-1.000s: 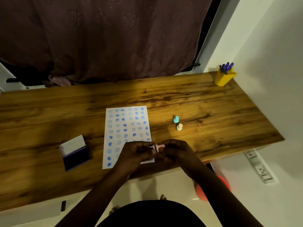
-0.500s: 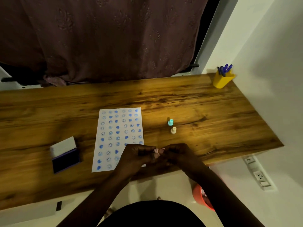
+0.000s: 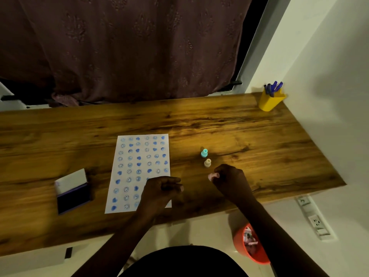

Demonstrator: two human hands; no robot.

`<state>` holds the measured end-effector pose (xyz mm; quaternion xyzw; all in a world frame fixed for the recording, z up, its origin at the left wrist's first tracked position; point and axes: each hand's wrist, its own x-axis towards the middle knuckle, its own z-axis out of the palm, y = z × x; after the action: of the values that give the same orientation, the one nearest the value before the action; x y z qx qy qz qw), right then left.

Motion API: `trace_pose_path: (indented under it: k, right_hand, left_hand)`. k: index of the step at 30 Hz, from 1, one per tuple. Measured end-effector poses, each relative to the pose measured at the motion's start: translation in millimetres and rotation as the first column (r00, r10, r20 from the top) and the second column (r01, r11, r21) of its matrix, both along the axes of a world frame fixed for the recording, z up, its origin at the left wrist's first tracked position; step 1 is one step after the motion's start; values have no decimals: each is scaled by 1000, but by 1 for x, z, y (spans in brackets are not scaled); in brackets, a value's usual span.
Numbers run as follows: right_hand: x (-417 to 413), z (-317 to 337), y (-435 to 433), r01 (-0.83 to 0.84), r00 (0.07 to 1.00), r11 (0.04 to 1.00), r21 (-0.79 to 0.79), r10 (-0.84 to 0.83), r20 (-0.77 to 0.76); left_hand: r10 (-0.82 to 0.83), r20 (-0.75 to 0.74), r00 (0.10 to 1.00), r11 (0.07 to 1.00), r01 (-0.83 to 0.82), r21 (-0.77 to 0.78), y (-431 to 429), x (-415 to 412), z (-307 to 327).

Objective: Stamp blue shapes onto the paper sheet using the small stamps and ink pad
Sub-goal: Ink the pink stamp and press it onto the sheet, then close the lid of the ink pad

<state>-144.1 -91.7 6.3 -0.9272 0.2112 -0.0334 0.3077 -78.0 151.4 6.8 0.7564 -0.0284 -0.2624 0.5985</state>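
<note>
Over desk: right hand [image 3: 229,177] pinching pink stamp [image 3: 212,176]; left hand [image 3: 161,188] curled.

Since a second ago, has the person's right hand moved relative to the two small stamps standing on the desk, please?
Yes. The right hand, gripping a pink stamp, has parted from the left hand and moved right, now just below the cream stamp.

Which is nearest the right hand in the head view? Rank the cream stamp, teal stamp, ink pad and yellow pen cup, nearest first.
From the right hand:
1. Cream stamp, just beyond the knuckles.
2. Teal stamp, right behind the cream one.
3. Yellow pen cup, far right corner of the desk.
4. Ink pad, open, far left past the paper.
</note>
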Motion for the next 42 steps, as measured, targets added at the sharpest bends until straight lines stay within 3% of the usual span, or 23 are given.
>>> trace_pose_path:
  k: [9, 19, 42]
  right_hand:
    - [12, -22, -7, -51, 994, 995, -83, 43, -97]
    - [14, -29, -3, -94, 987, 983, -158, 71, -147]
    - [3, -18, 6, 17, 1000, 983, -185, -18, -7]
  left_hand:
    - [90, 20, 996, 996, -90, -5, 13, 0, 5]
    - [77, 40, 996, 996, -78, 40, 18, 0, 5]
    - [117, -33, 993, 993, -118, -26, 52, 11, 1]
